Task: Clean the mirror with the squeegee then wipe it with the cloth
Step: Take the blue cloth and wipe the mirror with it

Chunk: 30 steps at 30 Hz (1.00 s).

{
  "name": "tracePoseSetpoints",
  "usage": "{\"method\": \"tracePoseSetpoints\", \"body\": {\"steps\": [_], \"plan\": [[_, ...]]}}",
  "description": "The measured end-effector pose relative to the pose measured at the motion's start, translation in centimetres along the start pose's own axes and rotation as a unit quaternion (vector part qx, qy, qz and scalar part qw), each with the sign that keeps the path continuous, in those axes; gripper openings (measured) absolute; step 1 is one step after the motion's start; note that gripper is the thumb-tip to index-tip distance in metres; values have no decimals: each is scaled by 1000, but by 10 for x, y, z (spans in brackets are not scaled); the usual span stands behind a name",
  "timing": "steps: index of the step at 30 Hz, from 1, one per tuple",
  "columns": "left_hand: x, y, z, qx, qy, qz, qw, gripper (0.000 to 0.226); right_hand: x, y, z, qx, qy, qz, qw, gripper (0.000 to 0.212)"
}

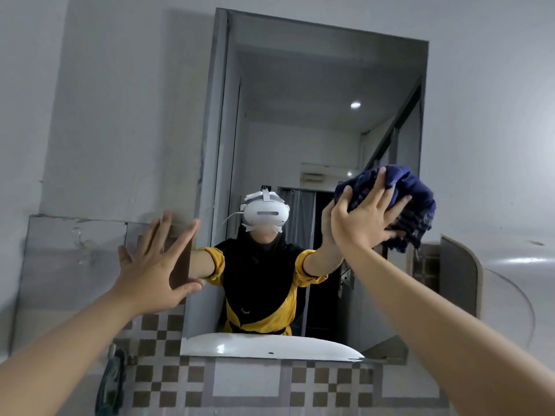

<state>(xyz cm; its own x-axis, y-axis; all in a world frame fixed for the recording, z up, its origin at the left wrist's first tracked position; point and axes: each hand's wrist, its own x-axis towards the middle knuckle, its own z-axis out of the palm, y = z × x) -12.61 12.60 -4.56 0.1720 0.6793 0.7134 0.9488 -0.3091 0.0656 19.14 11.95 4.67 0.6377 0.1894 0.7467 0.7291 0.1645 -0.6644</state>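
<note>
Two hands up at mirror (315, 121). Left hand (156, 265) splayed, empty, apparently flat against mirror's left edge. Right hand (365, 219) clutches bunched dark blue cloth (402, 202) near right edge. Cloth soft, light, limp; wadded handful under palm suits wiping. Squeegee unseen.

Cloth (399, 202) at 2 o'clock: dark navy blue with faint lighter stripes. Wall tiles (168, 376) at 6–7 o'clock: brown and white checker pattern with pale grey panels; wall (120, 100) above, 10 o'clock, plain light grey. Mirror (300, 121), centre: grey frame edge, reflecting a black-and-yellow top (258, 283), white headset (265, 216), white basin (270, 345).
</note>
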Motion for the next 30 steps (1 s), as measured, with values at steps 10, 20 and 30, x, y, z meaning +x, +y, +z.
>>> {"method": "tracePoseSetpoints", "body": {"steps": [10,20,30], "plan": [[3,-3,2,-10,-66,0,998,124,-60,-50,33,20,-22,-24,999,68],[2,0,1,-19,-74,-2,997,123,-104,-112,59,46,-43,-110,992,70],[2,2,0,-13,-80,-9,997,124,-116,-132,68,23,-114,-359,926,68]]}}
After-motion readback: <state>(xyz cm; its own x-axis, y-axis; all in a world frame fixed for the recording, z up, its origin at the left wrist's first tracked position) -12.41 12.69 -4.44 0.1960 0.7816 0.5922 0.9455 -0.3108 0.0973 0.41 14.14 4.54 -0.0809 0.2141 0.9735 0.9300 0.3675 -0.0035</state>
